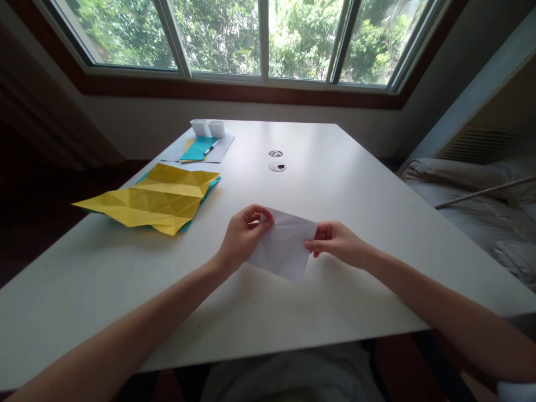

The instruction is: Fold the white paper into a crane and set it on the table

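A white sheet of paper (285, 244), roughly square, is held tilted just above the table (234, 312). My left hand (247, 231) pinches its upper left corner between thumb and fingers. On the other side, my right hand (337, 241) grips the right edge near the top corner, thumb in front. The paper's lower part hangs free towards me, and faint creases run near its top. Fingers behind the sheet are partly hidden.
Left on the table lies creased yellow paper (163, 198) over teal paper (209, 187). Farther back are a teal sheet (196, 148), a pen (211, 147) and two small white folded boxes (216, 129). Two round grommets (277, 167) sit mid-table. A window (226, 39) is beyond.
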`<state>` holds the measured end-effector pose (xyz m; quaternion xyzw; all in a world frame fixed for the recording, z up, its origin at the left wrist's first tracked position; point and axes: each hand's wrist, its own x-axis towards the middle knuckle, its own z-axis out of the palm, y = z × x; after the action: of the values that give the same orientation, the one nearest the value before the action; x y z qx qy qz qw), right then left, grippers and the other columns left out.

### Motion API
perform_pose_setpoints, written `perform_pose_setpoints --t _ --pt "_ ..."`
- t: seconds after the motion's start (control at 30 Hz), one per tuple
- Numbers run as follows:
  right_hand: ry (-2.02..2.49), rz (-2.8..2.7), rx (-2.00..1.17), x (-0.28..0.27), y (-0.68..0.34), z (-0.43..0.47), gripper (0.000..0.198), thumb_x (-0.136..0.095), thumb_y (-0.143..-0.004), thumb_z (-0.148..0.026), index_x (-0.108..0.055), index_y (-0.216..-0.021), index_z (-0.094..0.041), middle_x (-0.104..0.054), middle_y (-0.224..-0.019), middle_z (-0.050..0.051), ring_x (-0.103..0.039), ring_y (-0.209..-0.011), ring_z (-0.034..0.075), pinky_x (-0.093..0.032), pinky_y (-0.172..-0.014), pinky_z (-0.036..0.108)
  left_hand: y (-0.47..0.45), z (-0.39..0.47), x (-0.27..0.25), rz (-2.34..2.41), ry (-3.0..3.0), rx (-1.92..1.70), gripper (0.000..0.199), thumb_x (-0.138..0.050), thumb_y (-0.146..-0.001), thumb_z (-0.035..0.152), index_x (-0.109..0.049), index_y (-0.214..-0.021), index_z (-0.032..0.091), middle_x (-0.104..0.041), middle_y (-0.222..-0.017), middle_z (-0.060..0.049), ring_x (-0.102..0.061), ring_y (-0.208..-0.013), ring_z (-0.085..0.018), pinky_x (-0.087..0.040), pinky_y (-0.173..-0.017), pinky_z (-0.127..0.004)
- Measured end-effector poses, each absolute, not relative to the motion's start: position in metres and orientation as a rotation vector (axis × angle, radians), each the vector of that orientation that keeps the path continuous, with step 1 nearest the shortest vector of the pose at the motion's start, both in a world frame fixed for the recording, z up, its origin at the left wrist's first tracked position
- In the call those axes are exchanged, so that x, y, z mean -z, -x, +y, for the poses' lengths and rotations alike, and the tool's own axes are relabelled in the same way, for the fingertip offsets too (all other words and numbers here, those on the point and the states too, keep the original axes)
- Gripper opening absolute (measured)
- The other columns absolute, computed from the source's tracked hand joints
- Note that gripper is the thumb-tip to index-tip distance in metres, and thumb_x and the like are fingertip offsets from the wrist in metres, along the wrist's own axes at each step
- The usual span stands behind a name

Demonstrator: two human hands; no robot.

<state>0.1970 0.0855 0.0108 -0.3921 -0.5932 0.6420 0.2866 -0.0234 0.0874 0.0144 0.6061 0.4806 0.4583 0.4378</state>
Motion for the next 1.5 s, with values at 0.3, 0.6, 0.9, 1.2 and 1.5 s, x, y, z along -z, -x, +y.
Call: perform_pose_setpoints --t 0.3,0.6,0.9,1.2,1.5 --pt "1.204 -1.491 -1.631 -0.006 -0.199 0.087 0.055 -0.071 -0.067 -0.032 -0.048 -0.115 -0.02 -0.062 -0.072 -0.001 -0.06 -0.066 0.012 -0.051 -0.06 0.026 0.025 0.079 -0.004 1.449 -2.656 -0.528 0.032 -0.048 -0.082 0.019 -0.057 -0.113 0.024 -0.05 -0.12 -0.01 -0.042 -0.108 -0.029 -0.04 -0.086 -0.048" --pt "1.214 -2.527 -0.277 -0.009 -0.217 0.086 0.037 -0.06 -0.078 -0.032 -0.057 -0.115 -0.032 -0.039 -0.136 0.007 -0.034 -0.124 0.03 -0.036 -0.095 0.048 0.026 0.078 -0.004 1.274 -2.776 -0.29 0.037 -0.038 -0.088 0.027 -0.048 -0.124 0.024 -0.05 -0.127 -0.01 -0.041 -0.116 -0.028 -0.029 -0.096 -0.049" --pt "0.996 -2.828 0.012 -0.019 -0.217 0.08 0.033 -0.048 -0.086 -0.039 -0.057 -0.115 -0.025 -0.034 -0.143 0.004 -0.016 -0.134 0.032 -0.012 -0.104 0.058 0.042 0.092 -0.006 1.112 -2.802 -0.294 0.036 -0.048 -0.085 0.032 -0.052 -0.121 0.036 -0.043 -0.133 -0.005 -0.031 -0.123 -0.031 -0.026 -0.099 -0.051" --pt "0.878 -2.878 -0.361 -0.031 -0.218 0.077 0.035 -0.056 -0.08 -0.046 -0.06 -0.106 -0.023 -0.06 -0.119 0.007 -0.054 -0.111 0.022 -0.019 -0.105 0.045 0.043 0.1 -0.003 1.072 -2.837 -0.302 0.034 -0.04 -0.089 0.032 -0.052 -0.122 0.031 -0.053 -0.124 -0.005 -0.04 -0.117 -0.026 -0.033 -0.096 -0.043" --pt "0.848 -2.904 -0.292 -0.033 -0.215 0.082 0.031 -0.054 -0.082 -0.044 -0.062 -0.1 -0.019 -0.065 -0.106 0.009 -0.061 -0.095 0.021 -0.038 -0.089 0.036 0.044 0.098 -0.007 1.049 -2.832 -0.238 0.046 -0.04 -0.087 0.048 -0.047 -0.127 0.025 -0.049 -0.129 -0.008 -0.039 -0.12 -0.027 -0.034 -0.098 -0.043"
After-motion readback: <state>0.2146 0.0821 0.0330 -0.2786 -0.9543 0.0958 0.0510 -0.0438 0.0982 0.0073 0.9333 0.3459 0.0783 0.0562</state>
